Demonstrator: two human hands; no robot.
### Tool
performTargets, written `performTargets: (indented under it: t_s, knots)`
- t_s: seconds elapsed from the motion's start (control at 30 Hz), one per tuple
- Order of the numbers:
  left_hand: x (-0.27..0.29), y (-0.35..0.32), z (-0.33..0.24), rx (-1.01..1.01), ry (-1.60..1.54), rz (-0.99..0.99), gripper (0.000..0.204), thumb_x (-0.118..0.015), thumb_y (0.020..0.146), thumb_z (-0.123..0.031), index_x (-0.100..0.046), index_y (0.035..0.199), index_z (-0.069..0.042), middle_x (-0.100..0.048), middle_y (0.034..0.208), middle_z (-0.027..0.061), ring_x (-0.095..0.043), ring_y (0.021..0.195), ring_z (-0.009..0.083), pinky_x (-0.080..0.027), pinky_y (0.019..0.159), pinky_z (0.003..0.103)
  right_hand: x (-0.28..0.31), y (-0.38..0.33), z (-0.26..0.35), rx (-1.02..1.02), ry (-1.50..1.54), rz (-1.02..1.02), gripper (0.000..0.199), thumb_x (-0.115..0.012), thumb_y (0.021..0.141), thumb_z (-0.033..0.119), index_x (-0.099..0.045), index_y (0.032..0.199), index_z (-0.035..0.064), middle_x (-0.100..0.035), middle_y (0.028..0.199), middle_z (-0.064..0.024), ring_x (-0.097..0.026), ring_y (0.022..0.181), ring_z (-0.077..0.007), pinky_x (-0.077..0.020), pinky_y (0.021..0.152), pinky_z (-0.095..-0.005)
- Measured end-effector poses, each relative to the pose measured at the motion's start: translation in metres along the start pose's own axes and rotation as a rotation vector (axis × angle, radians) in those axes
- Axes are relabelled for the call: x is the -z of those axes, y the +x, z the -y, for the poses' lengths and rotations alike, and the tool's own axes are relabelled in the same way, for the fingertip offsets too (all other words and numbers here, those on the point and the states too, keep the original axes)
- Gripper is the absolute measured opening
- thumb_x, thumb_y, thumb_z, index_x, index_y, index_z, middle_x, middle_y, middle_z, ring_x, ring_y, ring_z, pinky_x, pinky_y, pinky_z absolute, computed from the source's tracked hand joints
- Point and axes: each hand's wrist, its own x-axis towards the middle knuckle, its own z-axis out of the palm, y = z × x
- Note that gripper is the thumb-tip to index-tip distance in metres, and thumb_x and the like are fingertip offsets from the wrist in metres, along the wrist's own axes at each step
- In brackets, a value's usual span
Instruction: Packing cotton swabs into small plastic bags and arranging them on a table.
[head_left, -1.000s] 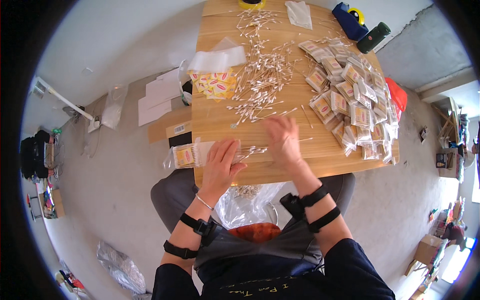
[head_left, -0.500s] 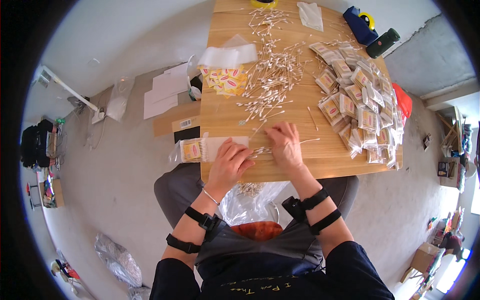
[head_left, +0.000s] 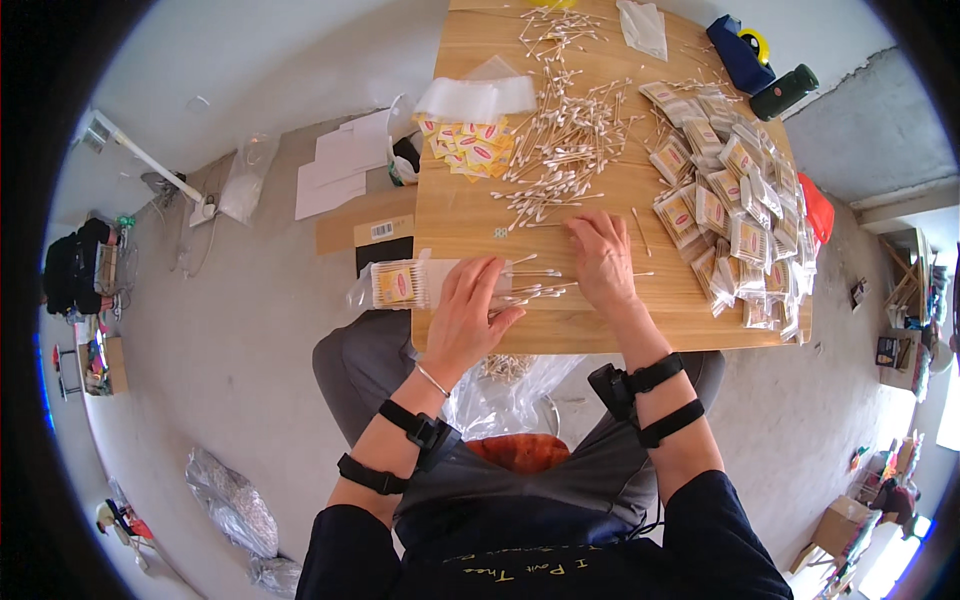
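Observation:
My left hand [head_left: 465, 312] lies over a white sheet [head_left: 438, 270] near the table's front edge, fingers stretched out and thumb apart. Beside its thumb and fingertips is a loose group of cotton swabs [head_left: 535, 293], partly hidden under the hand. My right hand [head_left: 606, 258] is farther right, fingers bent down and together at the end of a single cotton swab [head_left: 540, 223] by the near end of the big swab pile [head_left: 570, 140]. A clear bag packed with swabs and a yellow label card [head_left: 398, 285] lies left of my left hand.
Many filled swab bags [head_left: 735, 220] are heaped on the table's right. Yellow label cards [head_left: 468, 148] and clear empty bags [head_left: 475, 98] lie at left. A blue tape dispenser [head_left: 738, 55] and dark cylinder [head_left: 783, 92] stand far right. An open plastic bag of swabs [head_left: 508, 368] hangs below the edge.
My right hand has moved up and away from my left, toward the big pile. My left fingers have straightened, and the swabs beside them lie more spread out. The whole view has shifted slightly.

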Motion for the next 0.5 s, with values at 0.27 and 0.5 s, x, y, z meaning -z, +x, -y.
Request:
performTargets:
  t_s: [0.27, 0.5]
  knots:
    - [-0.002, 0.0, 0.001, -0.008, 0.02, 0.072, 0.067, -0.075, 0.081, -0.033, -0.051, 0.136, -0.004, -0.05, 0.138, 0.0134, -0.045, 0.128, 0.0359, -0.038, 0.108, 0.044, -0.007, -0.017, 0.033, 0.086, 0.192, 0.165, 0.026, -0.06, 0.078, -0.001, -0.071, 0.1, 0.009, -0.063, 0.099, -0.0072, -0.056, 0.097, -0.032, -0.0453, 0.089, -0.0411]
    - [0.0, 0.004, 0.004, -0.127, 0.075, 0.141, 0.059, -0.072, 0.084, -0.03, -0.053, 0.135, -0.005, -0.053, 0.139, 0.0109, -0.044, 0.133, 0.0307, -0.034, 0.112, 0.045, 0.049, -0.036, -0.006, -0.123, 0.009, -0.059, 0.029, -0.062, 0.075, -0.004, -0.07, 0.1, 0.0082, -0.063, 0.098, -0.0081, -0.055, 0.097, -0.0329, -0.0449, 0.09, -0.042]
